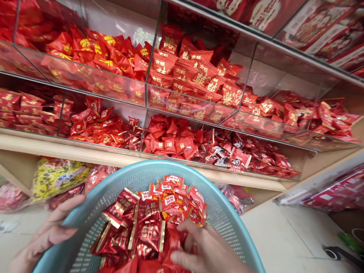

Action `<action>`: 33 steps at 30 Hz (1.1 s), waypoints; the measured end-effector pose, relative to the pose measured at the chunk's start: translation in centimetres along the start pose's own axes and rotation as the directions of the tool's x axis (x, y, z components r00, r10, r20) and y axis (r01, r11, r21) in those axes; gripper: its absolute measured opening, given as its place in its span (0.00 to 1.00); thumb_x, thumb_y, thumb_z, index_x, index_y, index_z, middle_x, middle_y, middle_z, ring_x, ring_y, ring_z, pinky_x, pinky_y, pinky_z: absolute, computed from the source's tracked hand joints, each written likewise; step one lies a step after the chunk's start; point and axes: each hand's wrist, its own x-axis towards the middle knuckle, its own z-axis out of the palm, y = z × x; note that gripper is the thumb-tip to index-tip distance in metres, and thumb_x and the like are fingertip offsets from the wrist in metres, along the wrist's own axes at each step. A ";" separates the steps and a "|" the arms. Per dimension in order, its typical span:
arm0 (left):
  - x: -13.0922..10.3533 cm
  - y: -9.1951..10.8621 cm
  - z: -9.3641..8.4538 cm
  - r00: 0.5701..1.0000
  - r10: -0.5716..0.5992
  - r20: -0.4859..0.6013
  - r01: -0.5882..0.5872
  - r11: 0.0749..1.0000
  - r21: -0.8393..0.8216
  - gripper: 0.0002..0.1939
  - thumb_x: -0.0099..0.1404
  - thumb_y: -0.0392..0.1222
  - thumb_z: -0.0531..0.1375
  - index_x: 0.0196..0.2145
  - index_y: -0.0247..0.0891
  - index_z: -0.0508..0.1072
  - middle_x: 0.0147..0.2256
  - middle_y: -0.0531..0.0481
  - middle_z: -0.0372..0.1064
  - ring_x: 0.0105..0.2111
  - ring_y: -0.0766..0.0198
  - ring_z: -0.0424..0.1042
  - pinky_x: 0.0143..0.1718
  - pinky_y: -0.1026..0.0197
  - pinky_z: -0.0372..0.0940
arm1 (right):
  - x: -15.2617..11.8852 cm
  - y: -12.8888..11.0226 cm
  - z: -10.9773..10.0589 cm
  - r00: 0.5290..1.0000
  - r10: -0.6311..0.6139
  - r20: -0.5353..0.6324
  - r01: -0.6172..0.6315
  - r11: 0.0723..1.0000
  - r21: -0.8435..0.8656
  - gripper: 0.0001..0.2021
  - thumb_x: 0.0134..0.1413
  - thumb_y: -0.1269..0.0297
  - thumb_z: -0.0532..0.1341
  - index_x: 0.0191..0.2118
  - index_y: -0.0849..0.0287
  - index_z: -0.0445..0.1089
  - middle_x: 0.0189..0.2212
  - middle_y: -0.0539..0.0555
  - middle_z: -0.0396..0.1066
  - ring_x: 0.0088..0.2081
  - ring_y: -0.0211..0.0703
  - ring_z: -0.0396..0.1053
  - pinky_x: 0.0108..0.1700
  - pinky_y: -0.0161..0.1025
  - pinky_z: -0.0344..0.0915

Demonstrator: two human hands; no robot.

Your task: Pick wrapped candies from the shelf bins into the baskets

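A round turquoise plastic basket with perforated walls is in front of me, tilted slightly. In it lie dark red packets with gold edges, orange-red candy packets and plain bright red wrapped pieces. My left hand grips the basket's left rim, fingers along its outside. Inside the basket, my right hand reaches down among the packets. Its thumb and forefinger are on either side of a red candy packet; the other fingers are partly hidden.
Ahead stands a shelf with clear dividers, its bins holding red wrapped candies. The wooden shelf ledge runs just behind the basket. Beneath it sit a yellow bag and pink bags. A black wheeled base is on the tiled floor at right.
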 end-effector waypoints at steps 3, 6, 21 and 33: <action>-0.1 0.2 0.1 1.000 -0.005 -0.010 0.005 1.000 -0.019 0.30 0.26 0.43 0.67 0.35 0.53 0.76 0.40 0.62 0.74 0.45 0.47 0.68 0.44 0.55 0.68 | -0.2 0.1 0.5 0.998 -0.007 0.058 0.014 0.992 -0.124 0.33 0.37 0.58 0.67 0.53 0.59 0.63 0.35 0.59 0.74 0.36 0.58 0.71 0.34 0.45 0.63; -0.7 0.7 0.5 0.998 -0.062 -0.015 0.061 0.997 -0.039 0.31 0.26 0.42 0.67 0.35 0.53 0.76 0.40 0.62 0.74 0.45 0.46 0.69 0.42 0.54 0.69 | 0.1 0.4 1.3 0.999 -0.011 0.046 0.019 0.984 -0.176 0.32 0.40 0.61 0.65 0.55 0.60 0.61 0.41 0.63 0.72 0.40 0.62 0.69 0.38 0.48 0.64; 1.3 2.6 0.1 0.987 -0.155 -0.039 0.155 0.988 -0.017 0.24 0.15 0.36 0.66 0.20 0.53 0.76 0.34 0.59 0.75 0.45 0.39 0.68 0.46 0.46 0.65 | 4.2 -1.1 -6.7 0.895 -0.122 -0.430 0.037 0.979 -0.201 0.18 0.56 0.51 0.53 0.45 0.58 0.65 0.24 0.52 0.72 0.26 0.43 0.69 0.29 0.38 0.60; -0.9 1.1 1.1 0.996 -0.092 -0.013 0.090 0.992 -0.090 0.29 0.23 0.43 0.67 0.31 0.55 0.76 0.36 0.61 0.75 0.40 0.43 0.70 0.47 0.47 0.64 | 14.2 1.2 -9.8 0.836 0.219 -0.503 0.064 0.871 0.486 0.09 0.54 0.60 0.54 0.29 0.60 0.59 0.28 0.56 0.71 0.15 0.35 0.67 0.13 0.29 0.59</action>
